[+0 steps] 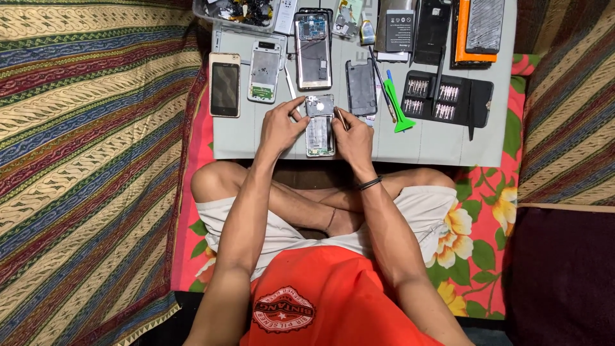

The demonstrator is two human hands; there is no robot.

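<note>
Opened phone (319,125) between left hand (279,128) and right hand (353,137), phone shells (264,72) behind, bit case (446,98) right

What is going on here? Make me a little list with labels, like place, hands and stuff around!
place: low grey table on patterned cloth, person sitting cross-legged
left hand: steadies the opened phone by its left edge
right hand: holds a thin tool at the phone's right side
phone: back cover off, insides showing
nearby: other phones, a screwdriver bit case, a green pry tool, a parts tray
</note>
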